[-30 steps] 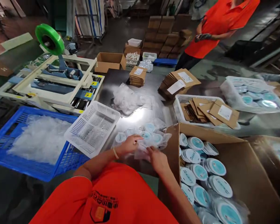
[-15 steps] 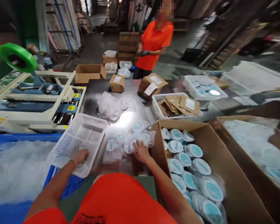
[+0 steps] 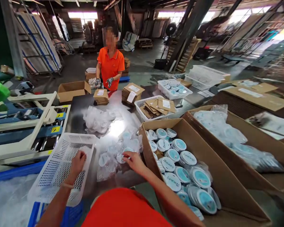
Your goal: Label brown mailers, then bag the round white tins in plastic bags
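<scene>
My left hand is closed above the white plastic basket, with a clear plastic bag at its fingertips. My right hand reaches over the metal table, its fingers stretched and touching a round white disc with dark lettering. That disc lies among several bagged discs with white and teal faces. Another bagged disc lies nearer the basket. To the right, a cardboard box holds stacks of similar round discs.
Behind the discs lies a heap of clear bags. Brown cardboard mailers stand stacked at the far edge, and a basket holds more. A tape machine is at left. Across the table stands a co-worker wearing gloves.
The view has tilted up and swung right. My left hand has risen slightly inside the basket; my right hand stays at the bagged discs. The co-worker's hands have moved apart.
</scene>
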Available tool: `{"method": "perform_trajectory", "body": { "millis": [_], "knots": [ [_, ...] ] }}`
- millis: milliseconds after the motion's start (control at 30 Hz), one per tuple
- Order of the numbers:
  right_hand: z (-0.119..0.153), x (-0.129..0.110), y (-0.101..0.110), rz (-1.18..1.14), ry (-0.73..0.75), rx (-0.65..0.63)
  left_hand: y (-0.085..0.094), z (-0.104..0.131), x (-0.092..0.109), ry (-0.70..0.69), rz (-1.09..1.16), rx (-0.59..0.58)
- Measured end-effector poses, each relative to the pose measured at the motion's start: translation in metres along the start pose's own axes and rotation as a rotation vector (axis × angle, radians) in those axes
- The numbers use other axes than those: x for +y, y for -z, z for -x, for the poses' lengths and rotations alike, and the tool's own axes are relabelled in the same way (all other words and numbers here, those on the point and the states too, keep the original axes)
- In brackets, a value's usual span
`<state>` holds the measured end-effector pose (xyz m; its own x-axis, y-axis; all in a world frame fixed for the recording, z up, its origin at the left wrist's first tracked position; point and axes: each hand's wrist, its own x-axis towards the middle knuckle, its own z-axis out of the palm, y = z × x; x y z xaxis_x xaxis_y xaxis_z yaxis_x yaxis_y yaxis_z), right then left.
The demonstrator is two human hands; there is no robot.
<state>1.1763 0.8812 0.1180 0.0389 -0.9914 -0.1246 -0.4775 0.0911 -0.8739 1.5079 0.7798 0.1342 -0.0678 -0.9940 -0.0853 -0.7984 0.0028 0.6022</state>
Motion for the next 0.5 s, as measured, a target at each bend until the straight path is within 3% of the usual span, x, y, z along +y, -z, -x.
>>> {"method": "perform_trajectory", "body": {
  "millis": [67,133,200,267,300,400,433,500],
  "knots": [
    [0.001,-0.007,-0.007,-0.321,0.014,0.026,-0.028,0.009,0.055,-0.126,0.202,-0.050],
    [0.002,-0.011,-0.013,-0.514,0.032,0.078,-0.057,0.022,0.106,-0.352,0.264,-0.177],
    [0.004,-0.008,-0.013,-0.589,0.010,0.175,-0.078,0.032,0.140,-0.475,0.263,-0.238],
    [0.010,0.006,0.002,-0.603,-0.046,0.233,-0.087,0.035,0.152,-0.483,0.191,-0.193],
    [0.014,0.017,0.016,-0.597,-0.070,0.202,-0.088,0.033,0.152,-0.469,0.134,-0.151],
    [0.038,0.063,0.078,-0.463,-0.138,0.162,-0.082,0.026,0.140,-0.491,-0.056,-0.128],
    [0.048,0.081,0.101,-0.331,-0.206,0.254,-0.080,0.024,0.136,-0.511,-0.118,-0.167],
    [0.067,0.113,0.140,0.099,-0.499,0.459,-0.078,0.025,0.132,-0.538,-0.234,-0.279]
  ]
}}
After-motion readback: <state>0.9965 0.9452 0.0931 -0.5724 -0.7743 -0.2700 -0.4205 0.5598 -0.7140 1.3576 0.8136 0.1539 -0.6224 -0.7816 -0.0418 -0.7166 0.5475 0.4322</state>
